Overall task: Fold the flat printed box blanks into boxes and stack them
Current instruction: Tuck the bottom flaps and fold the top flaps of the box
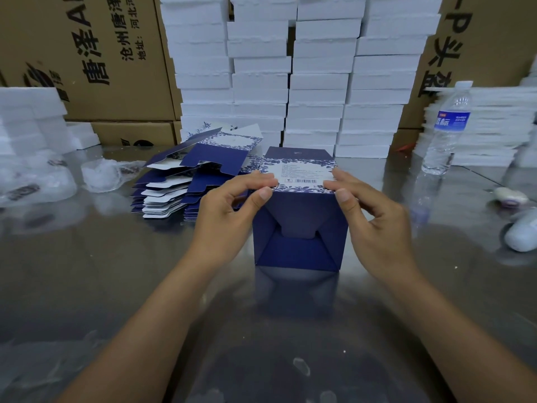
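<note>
Head view. Behind: white foam stacks [290, 82] and brown cartons [116, 91]; water bottle [447, 129] at right; fanned flat blanks [174, 187] just behind-left. Mid-surface [116, 271]: blue box [299, 251], folded base toward camera, inside hidden, top edge pinched by left grip [229, 210] and right grip [369, 210].

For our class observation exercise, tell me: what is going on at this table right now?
A person is folding a dark blue printed box on a shiny table. The left hand and right hand pinch its upper corners, and its interlocked end flaps face the camera. A pile of flat blanks lies behind it on the left. White foam stacks and a water bottle stand further back.
</note>
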Action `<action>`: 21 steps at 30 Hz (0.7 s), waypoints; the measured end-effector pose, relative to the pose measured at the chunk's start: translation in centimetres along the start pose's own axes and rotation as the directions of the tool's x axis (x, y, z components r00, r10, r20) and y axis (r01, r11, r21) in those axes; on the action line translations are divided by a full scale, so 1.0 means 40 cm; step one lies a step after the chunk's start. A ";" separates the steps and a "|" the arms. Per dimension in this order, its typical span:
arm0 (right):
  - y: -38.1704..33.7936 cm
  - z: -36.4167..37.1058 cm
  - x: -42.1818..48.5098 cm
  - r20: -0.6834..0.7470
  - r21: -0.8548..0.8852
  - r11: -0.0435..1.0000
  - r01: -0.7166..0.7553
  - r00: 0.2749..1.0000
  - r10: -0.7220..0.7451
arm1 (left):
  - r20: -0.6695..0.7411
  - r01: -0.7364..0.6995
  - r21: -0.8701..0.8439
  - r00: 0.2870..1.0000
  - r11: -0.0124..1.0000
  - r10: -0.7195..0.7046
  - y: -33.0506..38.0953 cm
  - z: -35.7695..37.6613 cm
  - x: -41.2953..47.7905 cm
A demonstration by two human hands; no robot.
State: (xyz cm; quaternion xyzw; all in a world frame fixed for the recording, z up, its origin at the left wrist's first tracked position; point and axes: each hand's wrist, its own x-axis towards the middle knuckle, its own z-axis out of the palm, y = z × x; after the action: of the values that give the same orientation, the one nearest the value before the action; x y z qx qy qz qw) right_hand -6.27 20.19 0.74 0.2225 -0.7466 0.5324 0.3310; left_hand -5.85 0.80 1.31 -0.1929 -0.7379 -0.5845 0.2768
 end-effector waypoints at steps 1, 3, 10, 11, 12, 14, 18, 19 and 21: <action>0.001 -0.001 0.002 0.011 0.006 1.000 -0.010 1.000 0.010 | 0.008 0.001 -0.001 1.000 1.000 -0.001 0.001 -0.002 0.000; 0.003 -0.002 0.006 0.019 0.010 1.000 -0.018 1.000 0.018 | 0.012 0.009 -0.012 1.000 1.000 -0.009 0.003 -0.002 0.002; 0.013 -0.001 0.003 -0.030 0.204 0.976 -0.080 0.996 0.088 | 0.001 0.022 -0.055 1.000 0.998 -0.022 0.001 -0.010 0.003; 0.017 -0.001 0.002 -0.038 0.233 0.968 -0.097 0.993 0.109 | 0.003 0.036 -0.068 0.999 0.997 -0.036 -0.001 -0.014 0.004; 0.019 -0.001 0.001 -0.039 0.242 0.964 -0.111 0.992 0.124 | 0.005 0.050 -0.081 0.999 0.995 -0.050 -0.004 -0.017 0.005; 0.022 0.000 0.002 -0.033 0.240 0.963 -0.123 0.990 0.135 | -0.011 0.071 -0.108 0.997 0.992 -0.073 -0.009 -0.018 0.008; 0.025 0.008 0.000 -0.046 0.196 0.974 -0.117 0.991 0.128 | -0.129 0.050 -0.170 0.989 0.984 -0.072 -0.020 -0.003 -0.001; 0.027 0.009 -0.003 -0.032 0.152 0.981 -0.117 0.992 0.123 | -0.155 0.042 -0.159 0.986 0.986 -0.067 -0.025 0.003 -0.007; 0.029 0.013 -0.012 0.037 0.072 0.988 -0.139 0.990 0.136 | -0.157 0.054 -0.115 0.985 0.992 -0.072 -0.037 0.012 -0.016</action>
State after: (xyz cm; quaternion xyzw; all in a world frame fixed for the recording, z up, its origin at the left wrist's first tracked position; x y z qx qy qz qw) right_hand -6.86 20.08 -0.49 0.1910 -0.7449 0.5780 0.2731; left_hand -6.34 0.92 -0.31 -0.1365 -0.6856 -0.6464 0.3056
